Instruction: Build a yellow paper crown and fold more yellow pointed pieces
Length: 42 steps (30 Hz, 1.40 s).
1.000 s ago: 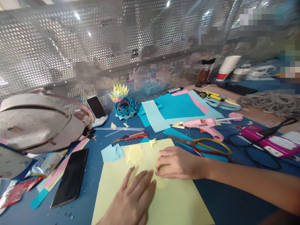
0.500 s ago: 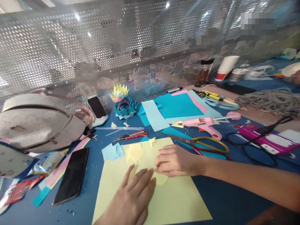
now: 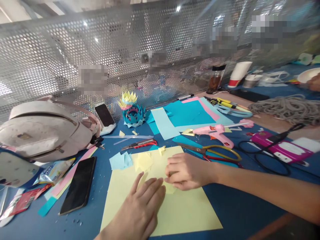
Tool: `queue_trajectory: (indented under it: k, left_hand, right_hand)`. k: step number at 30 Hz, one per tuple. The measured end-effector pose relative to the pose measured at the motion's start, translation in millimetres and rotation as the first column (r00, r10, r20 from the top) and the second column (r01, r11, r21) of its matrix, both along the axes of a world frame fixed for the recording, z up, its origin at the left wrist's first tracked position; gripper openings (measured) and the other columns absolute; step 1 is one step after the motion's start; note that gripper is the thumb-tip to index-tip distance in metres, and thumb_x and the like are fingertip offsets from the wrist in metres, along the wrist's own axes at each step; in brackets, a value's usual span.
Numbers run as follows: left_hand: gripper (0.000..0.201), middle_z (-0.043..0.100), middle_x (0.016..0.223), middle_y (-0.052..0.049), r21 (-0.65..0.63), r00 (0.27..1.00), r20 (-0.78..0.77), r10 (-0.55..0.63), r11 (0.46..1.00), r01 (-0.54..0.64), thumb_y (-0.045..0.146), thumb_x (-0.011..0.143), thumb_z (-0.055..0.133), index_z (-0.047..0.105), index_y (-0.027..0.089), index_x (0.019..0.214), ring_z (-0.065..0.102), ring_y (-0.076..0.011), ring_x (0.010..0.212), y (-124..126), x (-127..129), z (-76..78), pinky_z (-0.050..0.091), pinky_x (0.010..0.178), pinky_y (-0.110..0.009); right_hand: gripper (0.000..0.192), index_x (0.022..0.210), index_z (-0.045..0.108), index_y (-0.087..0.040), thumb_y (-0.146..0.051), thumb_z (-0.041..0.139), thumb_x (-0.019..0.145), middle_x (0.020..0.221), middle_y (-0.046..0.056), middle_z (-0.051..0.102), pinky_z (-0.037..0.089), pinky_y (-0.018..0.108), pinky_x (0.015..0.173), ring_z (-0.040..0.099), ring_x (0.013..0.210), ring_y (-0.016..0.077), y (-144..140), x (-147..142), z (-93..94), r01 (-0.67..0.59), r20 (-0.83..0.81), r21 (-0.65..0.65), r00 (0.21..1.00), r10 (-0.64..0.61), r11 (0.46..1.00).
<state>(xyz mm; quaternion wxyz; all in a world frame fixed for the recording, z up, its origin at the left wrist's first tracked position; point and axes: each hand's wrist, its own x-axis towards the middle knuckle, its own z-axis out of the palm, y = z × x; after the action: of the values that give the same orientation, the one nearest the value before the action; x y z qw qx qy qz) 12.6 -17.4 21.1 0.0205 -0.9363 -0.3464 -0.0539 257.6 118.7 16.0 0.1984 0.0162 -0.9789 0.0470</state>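
A large sheet of pale yellow paper (image 3: 190,213) lies in front of me. My left hand (image 3: 143,203) rests on it, fingers stretched out and pressing down on small yellow paper (image 3: 143,180). Just to its right, my right hand (image 3: 186,171) is closed, its curled fingertips at the edge of a small piece of yellow paper (image 3: 171,188). My fingers partly cover that piece. Beyond my hands are a pile of yellow paper pieces (image 3: 144,161), a folded yellow bit (image 3: 162,150) and light blue paper squares (image 3: 121,160).
Scissors (image 3: 212,151), a pink glue gun (image 3: 217,132) and a utility knife (image 3: 140,144) lie behind the sheet. Phone (image 3: 78,186) and backpack (image 3: 47,126) are left. A folded paper lotus (image 3: 134,115) stands at the back; a purple power strip (image 3: 280,146) lies right.
The camera view has shifted slightly. My right fingertips have moved a little on the small yellow paper; my left hand stays flat almost in place.
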Motion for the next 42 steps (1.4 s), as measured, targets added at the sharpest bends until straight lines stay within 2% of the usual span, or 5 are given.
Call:
queue_trajectory:
  k: [8,16,23,36,42]
  left_hand:
    - [0.061,0.055,0.146,-0.009,-0.078,0.996,0.071,0.059,0.996,-0.053,0.011,0.094,0.043,0.036,0.016,0.154,0.046,-0.0257,0.137,1,5,1.8,0.025,0.124,-0.056]
    - [0.052,0.057,0.142,-0.015,0.132,0.999,0.034,-0.006,0.991,0.001,0.012,0.095,0.043,0.045,0.006,0.146,0.048,-0.0290,0.136,-4,9,-4.0,0.036,0.119,-0.053]
    - [0.037,0.065,0.093,-0.010,0.331,0.986,0.157,0.058,0.938,-0.108,0.005,0.093,0.041,0.060,0.005,0.125,0.063,-0.0249,0.100,-8,23,-19.7,0.039,0.113,-0.056]
    - [0.037,0.068,0.103,-0.010,0.346,0.968,0.248,0.036,0.930,-0.123,0.005,0.092,0.043,0.063,0.008,0.123,0.062,-0.0219,0.104,-9,24,-29.6,0.040,0.115,-0.047]
    - [0.033,0.072,0.109,-0.007,0.347,0.935,0.352,0.040,0.923,-0.170,0.007,0.088,0.051,0.068,0.012,0.116,0.063,-0.0222,0.111,-6,26,-32.9,0.030,0.122,-0.044]
  right_hand:
    - [0.029,0.064,0.057,-0.020,-0.018,0.056,0.093,0.071,-0.001,0.064,0.031,0.032,0.062,0.048,0.067,0.0149,0,5,2.9,0.022,-0.021,-0.049,0.999,-0.023,0.999]
    - [0.037,0.075,0.066,-0.018,-0.027,0.045,0.104,0.067,0.002,0.063,0.035,0.030,0.062,0.051,0.065,0.0152,-3,5,-1.0,0.217,-0.144,-0.135,0.961,-0.236,0.967]
    - [0.015,0.088,0.066,-0.018,-0.028,0.059,0.097,0.083,0.002,0.068,0.041,0.026,0.069,0.059,0.080,0.0158,-18,-3,-2.0,0.293,0.015,-0.416,0.949,-0.315,0.861]
    - [0.032,0.104,0.065,-0.021,-0.010,0.079,0.078,0.093,-0.001,0.069,0.045,0.024,0.070,0.062,0.078,0.0138,-33,-13,-8.7,0.421,0.107,-0.555,0.892,-0.440,0.718]
    - [0.005,0.088,0.069,-0.020,-0.019,0.068,0.093,0.082,0.001,0.071,0.044,0.025,0.070,0.061,0.081,0.0159,-30,-13,-18.6,0.287,-0.036,-0.525,0.933,-0.358,0.801]
